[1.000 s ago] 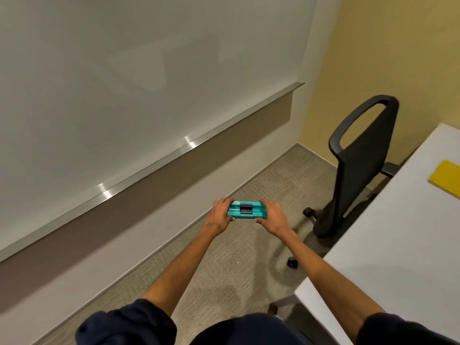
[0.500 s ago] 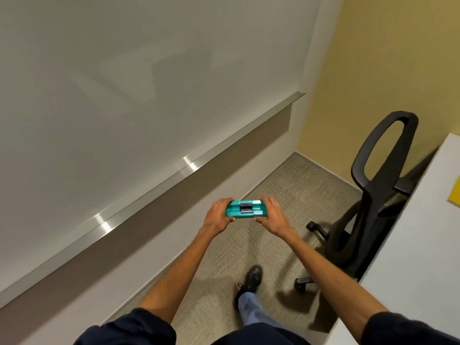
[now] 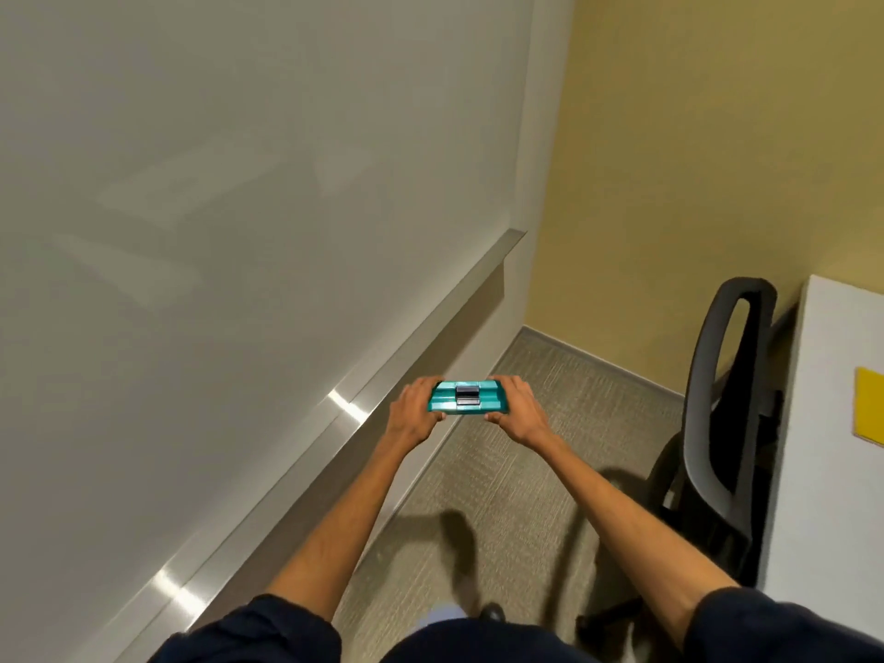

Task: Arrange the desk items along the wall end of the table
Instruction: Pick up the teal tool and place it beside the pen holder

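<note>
Both hands, left hand [image 3: 415, 408] and right hand [image 3: 518, 410], are clamping the teal case [image 3: 466, 398] by its short ends, left of the worktop [image 3: 832, 471], above the carpet; it is looking stiff, light, likely smooth-sided.

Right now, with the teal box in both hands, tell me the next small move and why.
Probably turn right and carry the teal box toward the white table. Left hand and right hand grip its ends over the carpet, facing the whiteboard; the table, with a yellow pad, lies beyond the black chair.
</note>
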Demonstrator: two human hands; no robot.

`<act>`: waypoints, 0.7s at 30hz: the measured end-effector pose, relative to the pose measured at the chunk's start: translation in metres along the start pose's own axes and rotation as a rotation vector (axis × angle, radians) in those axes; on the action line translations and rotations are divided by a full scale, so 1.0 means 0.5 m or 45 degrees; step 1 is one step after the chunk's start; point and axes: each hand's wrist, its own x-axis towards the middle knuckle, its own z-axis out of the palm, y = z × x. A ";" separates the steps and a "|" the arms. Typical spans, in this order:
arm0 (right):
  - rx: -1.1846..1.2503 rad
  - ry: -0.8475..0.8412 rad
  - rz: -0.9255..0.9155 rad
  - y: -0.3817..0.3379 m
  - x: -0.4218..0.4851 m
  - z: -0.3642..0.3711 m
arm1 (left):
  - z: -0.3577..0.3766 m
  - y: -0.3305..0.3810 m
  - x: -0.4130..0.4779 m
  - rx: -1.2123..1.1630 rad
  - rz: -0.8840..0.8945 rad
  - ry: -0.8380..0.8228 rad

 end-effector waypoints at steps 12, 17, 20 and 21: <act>0.025 0.215 0.354 0.127 0.264 -0.139 | 0.016 0.114 0.401 0.214 0.371 -0.104; -0.037 0.281 0.497 0.180 0.391 -0.210 | 0.003 0.170 0.596 0.315 0.527 -0.149; -0.066 0.351 0.573 0.207 0.463 -0.261 | -0.014 0.214 0.707 0.388 0.632 -0.177; -0.063 0.374 0.593 0.214 0.484 -0.280 | -0.020 0.230 0.742 0.396 0.666 -0.179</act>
